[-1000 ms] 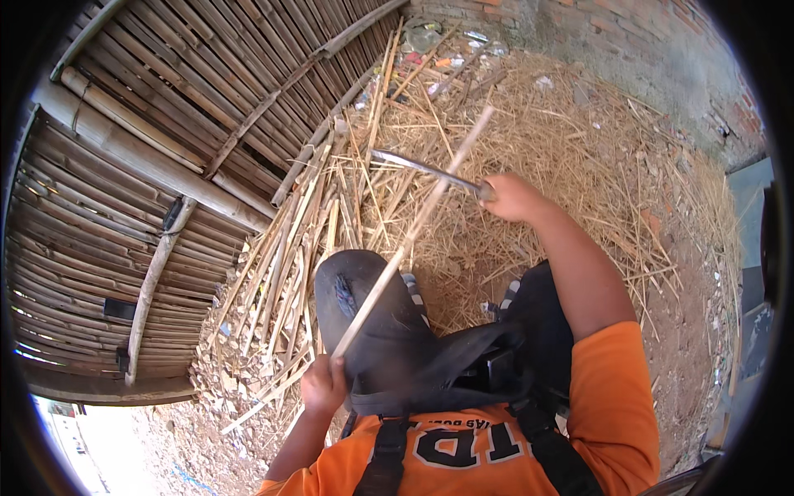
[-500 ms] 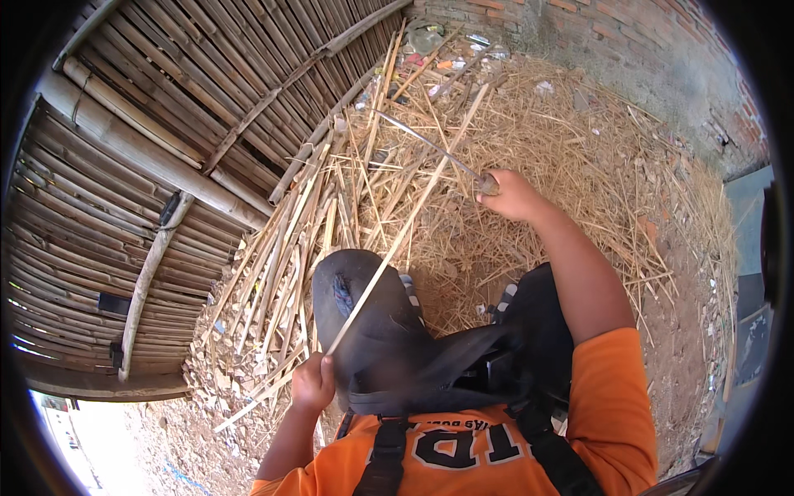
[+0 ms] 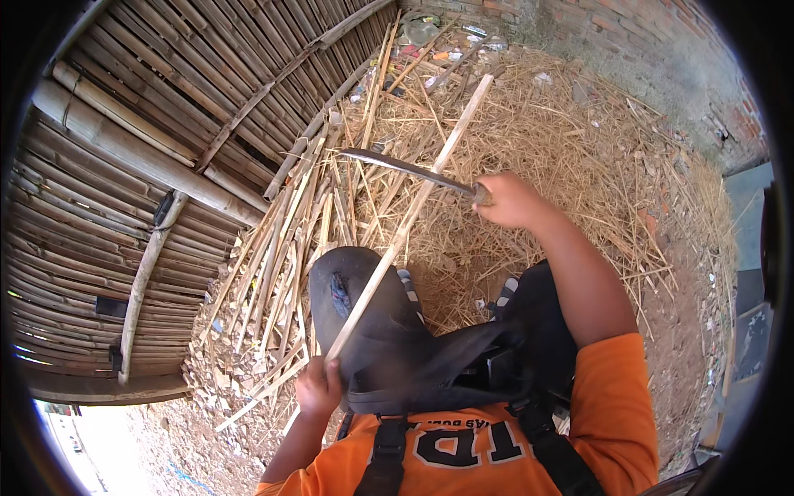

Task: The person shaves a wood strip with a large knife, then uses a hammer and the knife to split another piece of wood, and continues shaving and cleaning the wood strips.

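Observation:
My left hand (image 3: 318, 387) is closed around the lower end of a long, pale bamboo strip (image 3: 399, 236). The strip slants up and away to the right, passing over my left knee. My right hand (image 3: 506, 200) grips the short handle of a machete (image 3: 405, 167), whose long, slightly curved blade points left. That blade crosses the upper part of the strip; whether they touch I cannot tell. My fingers hide most of the handle.
Split bamboo strips (image 3: 277, 248) lie piled on the left beside a bamboo slat wall (image 3: 165, 132). Straw-like shavings (image 3: 562, 165) cover the ground ahead, up to a brick wall (image 3: 628, 33). Litter (image 3: 422, 35) lies in the far corner. A bluish panel (image 3: 751, 231) stands at right.
The machete blade has swung so it lies flatter and nearer, its broad side now showing. The bamboo strip has turned to show a wider face. Both hands have shifted only slightly.

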Demonstrator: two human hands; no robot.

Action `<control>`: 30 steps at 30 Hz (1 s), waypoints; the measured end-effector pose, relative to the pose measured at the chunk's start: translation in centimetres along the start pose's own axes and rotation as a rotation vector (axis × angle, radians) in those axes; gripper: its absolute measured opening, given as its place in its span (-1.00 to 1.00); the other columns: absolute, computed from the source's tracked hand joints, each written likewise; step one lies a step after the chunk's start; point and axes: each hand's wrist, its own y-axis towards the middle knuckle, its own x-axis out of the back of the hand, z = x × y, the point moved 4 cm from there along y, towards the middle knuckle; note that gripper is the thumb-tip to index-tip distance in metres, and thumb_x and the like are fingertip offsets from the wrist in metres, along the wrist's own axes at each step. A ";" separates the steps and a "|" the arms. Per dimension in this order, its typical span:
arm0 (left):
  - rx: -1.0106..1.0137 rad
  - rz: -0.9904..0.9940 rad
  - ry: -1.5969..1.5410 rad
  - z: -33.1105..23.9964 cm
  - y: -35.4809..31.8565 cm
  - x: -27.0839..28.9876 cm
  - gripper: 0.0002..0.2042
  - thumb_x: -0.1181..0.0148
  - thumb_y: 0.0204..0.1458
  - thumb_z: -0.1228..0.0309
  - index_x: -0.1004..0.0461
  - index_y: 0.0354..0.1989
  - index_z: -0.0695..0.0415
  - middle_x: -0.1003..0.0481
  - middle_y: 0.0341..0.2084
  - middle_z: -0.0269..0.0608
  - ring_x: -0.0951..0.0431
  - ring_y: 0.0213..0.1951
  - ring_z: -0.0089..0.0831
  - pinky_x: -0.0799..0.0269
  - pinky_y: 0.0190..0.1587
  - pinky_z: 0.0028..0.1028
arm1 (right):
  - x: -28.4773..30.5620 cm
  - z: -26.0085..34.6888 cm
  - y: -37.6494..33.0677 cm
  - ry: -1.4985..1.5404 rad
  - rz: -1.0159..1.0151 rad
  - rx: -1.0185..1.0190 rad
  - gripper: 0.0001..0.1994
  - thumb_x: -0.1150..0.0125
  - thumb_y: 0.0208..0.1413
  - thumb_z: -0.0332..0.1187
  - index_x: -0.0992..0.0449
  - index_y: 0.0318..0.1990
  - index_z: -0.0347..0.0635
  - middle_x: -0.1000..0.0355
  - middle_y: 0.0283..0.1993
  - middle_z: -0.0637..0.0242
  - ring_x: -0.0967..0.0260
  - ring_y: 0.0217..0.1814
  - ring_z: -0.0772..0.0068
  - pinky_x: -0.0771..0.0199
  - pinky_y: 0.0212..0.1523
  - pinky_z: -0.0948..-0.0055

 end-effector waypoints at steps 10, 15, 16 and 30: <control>0.000 0.044 0.032 0.5 0.5 -0.2 -0.72 -0.03 0.31 0.24 -0.38 -0.39 0.17 -0.47 -0.64 0.16 -0.53 -0.57 0.21 -0.40 -0.55 0.01 | -0.9 -1.7 1.4 0.158 0.037 -0.034 -0.79 -0.31 0.11 -0.27 -0.53 -0.26 -0.24 -0.51 -0.43 0.19 -0.51 -0.41 0.21 -0.52 -0.26 0.18; -0.023 0.074 0.029 -0.1 0.5 1.3 -0.75 0.00 0.32 0.26 -0.40 -0.33 0.18 -0.47 -0.66 0.18 -0.51 -0.59 0.21 -0.38 -0.55 0.04 | -1.9 2.2 0.3 0.026 0.100 0.049 -0.75 -0.34 0.12 -0.22 -0.53 -0.23 -0.21 -0.52 -0.41 0.15 -0.51 -0.36 0.20 -0.53 -0.24 0.17; -0.027 0.093 0.020 0.1 0.3 1.3 -0.75 0.01 0.32 0.26 -0.40 -0.32 0.17 -0.46 -0.67 0.17 -0.51 -0.60 0.21 -0.38 -0.56 0.04 | -2.6 3.7 -0.3 0.024 0.179 0.061 -0.74 -0.34 0.12 -0.21 -0.53 -0.22 -0.21 -0.52 -0.41 0.14 -0.51 -0.34 0.20 -0.53 -0.24 0.18; -0.083 0.019 0.045 0.4 -0.1 0.4 -0.73 0.00 0.32 0.25 -0.37 -0.37 0.16 -0.40 -0.74 0.11 -0.47 -0.69 0.14 -0.33 -0.64 0.00 | -3.8 6.8 -1.5 -0.212 0.173 0.391 -0.76 -0.36 0.13 -0.15 -0.56 -0.22 -0.09 -0.51 -0.47 0.22 -0.49 -0.43 0.29 -0.50 -0.31 0.20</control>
